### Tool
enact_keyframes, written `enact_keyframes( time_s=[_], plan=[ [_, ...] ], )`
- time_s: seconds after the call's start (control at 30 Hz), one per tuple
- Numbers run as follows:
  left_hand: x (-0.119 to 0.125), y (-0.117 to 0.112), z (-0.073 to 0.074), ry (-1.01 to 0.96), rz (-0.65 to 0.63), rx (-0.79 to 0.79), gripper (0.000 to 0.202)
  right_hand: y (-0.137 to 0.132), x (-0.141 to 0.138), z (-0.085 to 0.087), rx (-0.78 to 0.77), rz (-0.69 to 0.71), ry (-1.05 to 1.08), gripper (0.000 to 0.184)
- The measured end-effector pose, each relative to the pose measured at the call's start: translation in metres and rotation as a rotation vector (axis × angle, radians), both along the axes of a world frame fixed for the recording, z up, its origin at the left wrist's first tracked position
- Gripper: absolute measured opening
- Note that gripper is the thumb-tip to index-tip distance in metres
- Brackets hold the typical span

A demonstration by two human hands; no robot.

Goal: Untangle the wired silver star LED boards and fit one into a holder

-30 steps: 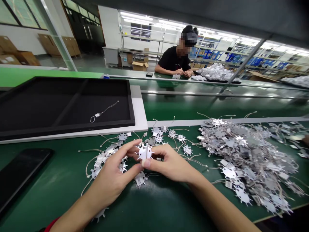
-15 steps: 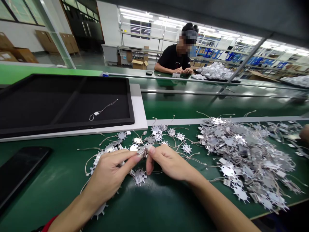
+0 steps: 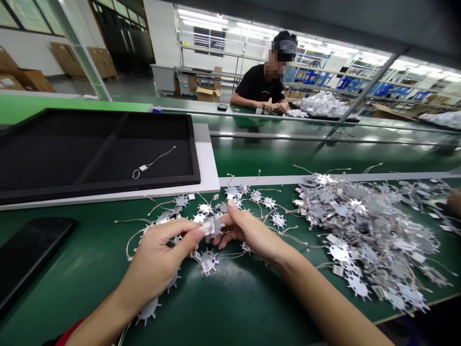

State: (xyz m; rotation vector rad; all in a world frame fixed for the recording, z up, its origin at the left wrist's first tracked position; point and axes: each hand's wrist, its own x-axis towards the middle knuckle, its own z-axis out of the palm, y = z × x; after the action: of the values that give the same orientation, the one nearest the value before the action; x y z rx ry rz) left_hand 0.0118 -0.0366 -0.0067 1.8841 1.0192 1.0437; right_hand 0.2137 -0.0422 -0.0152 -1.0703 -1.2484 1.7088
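My left hand pinches a small silver spiked disc with a wire between thumb and forefinger. My right hand meets it from the right, its fingers closed on the same disc. Both hands hover over several loose spiked discs with wires scattered on the green table. A big heap of the same discs lies to the right of my right forearm.
A black tray on a white board holds one wired tag. A dark phone lies at the left. Across the line a person in black works beside a white pile. Someone's fingers show at the right edge.
The disc was held up flat towards me a second ago; it is now turned edge-on and lower. My right hand has shifted a little away from me, its fingers reaching over the disc.
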Motion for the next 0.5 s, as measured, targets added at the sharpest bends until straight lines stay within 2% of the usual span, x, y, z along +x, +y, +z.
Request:
enact_keyframes(
  time_s=[0.1,0.2,0.37,0.5],
  plan=[
    [0.001,0.0,0.001,0.012,-0.043,-0.003,0.027,-0.001,0.001,0.001,-0.038,-0.037,0.128,0.068],
    [0.002,-0.001,0.0,0.048,-0.071,-0.04,0.027,-0.001,0.004,0.003,0.002,-0.028,0.203,0.063],
    [0.002,0.002,-0.003,0.07,0.007,-0.076,0.028,-0.002,0.007,0.006,0.243,-0.024,0.256,0.055],
    [0.001,0.007,0.001,0.071,0.096,-0.1,0.034,-0.002,0.011,0.003,0.427,0.057,0.205,0.06]
  ],
)
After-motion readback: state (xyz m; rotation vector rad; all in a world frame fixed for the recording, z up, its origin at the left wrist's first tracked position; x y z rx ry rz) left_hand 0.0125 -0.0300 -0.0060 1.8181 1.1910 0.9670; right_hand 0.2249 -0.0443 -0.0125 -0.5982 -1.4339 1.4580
